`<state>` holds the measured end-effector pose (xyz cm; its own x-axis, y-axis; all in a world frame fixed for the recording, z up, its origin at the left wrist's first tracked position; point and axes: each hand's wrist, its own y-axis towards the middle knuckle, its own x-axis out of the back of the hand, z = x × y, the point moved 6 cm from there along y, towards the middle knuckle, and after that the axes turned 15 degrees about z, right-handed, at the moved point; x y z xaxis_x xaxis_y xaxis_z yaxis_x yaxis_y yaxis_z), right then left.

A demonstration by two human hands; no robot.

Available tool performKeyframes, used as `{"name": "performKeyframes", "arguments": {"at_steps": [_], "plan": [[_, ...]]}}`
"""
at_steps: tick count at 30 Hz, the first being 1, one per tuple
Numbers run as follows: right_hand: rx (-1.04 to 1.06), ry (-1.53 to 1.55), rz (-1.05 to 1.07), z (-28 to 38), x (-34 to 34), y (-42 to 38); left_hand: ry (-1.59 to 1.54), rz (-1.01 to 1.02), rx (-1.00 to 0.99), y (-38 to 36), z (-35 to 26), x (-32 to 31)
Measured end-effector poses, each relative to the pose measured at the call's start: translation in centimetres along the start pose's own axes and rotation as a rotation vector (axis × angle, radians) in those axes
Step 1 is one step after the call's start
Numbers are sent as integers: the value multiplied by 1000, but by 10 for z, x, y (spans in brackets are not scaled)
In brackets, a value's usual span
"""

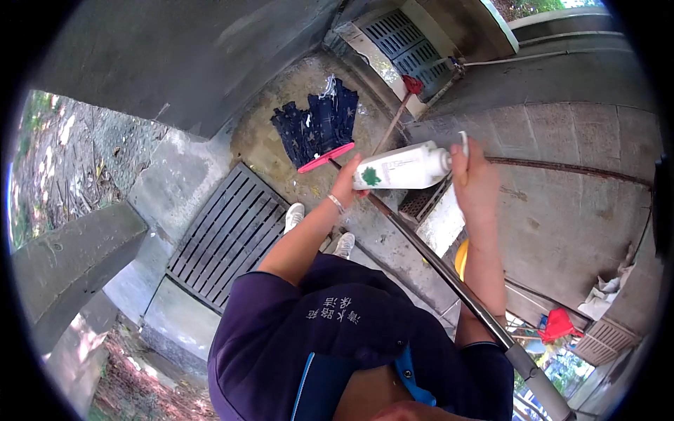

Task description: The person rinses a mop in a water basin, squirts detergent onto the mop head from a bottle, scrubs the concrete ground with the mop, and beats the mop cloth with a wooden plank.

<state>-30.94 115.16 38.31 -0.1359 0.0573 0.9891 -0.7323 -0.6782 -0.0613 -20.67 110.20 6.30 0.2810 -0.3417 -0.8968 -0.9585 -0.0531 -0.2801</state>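
Observation:
A white bottle with a green mark lies nearly sideways in front of my body. My left hand is wrapped round its base end. At the neck end, my right hand is closed on a small white piece, apart from the bottle's opening. A mop with dark blue cloth strips and a pink head rests on the wet floor. Its long pole runs under the bottle, past my body, to the lower right.
A slatted grate covers the floor at the left. Drain grates are at the top, with a red tool head beside them. A tiled surface and a red object are at the right. Concrete walls stand around.

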Motion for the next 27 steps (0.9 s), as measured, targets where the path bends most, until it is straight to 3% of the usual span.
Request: {"name": "performKeyframes", "arguments": {"at_steps": [3, 10, 17, 19, 20, 21, 22, 24, 25, 26, 27], "plan": [[71, -82, 66, 19, -22, -2, -61, -87, -16, -22, 0, 23], [167, -185, 256, 46, -50, 12, -55, -31, 14, -43, -2, 19], [225, -13, 181, 38, -40, -5, 75, 134, 52, -34, -7, 18], [149, 52, 236, 14, -41, -10, 74, -205, 34, -36, -9, 22], [77, 113, 293, -1, -44, -13, 78, -201, 46, -28, 3, 35], [30, 142, 326, -17, -49, -19, 412, -327, -118, -20, 7, 66], [8, 144, 317, -33, -60, -25, 747, -437, -287, -24, -10, 59], [63, 154, 186, -65, -70, -41, 795, -309, -292, -43, -2, 21], [-21, 120, 250, -77, -73, -49, 1108, -106, -410, -56, -3, -28], [15, 138, 165, -94, -79, -59, 1400, 131, -539, -66, 6, -77], [53, 153, 81, -111, -86, -68, 1388, 208, -524, -71, 15, -111]]}}
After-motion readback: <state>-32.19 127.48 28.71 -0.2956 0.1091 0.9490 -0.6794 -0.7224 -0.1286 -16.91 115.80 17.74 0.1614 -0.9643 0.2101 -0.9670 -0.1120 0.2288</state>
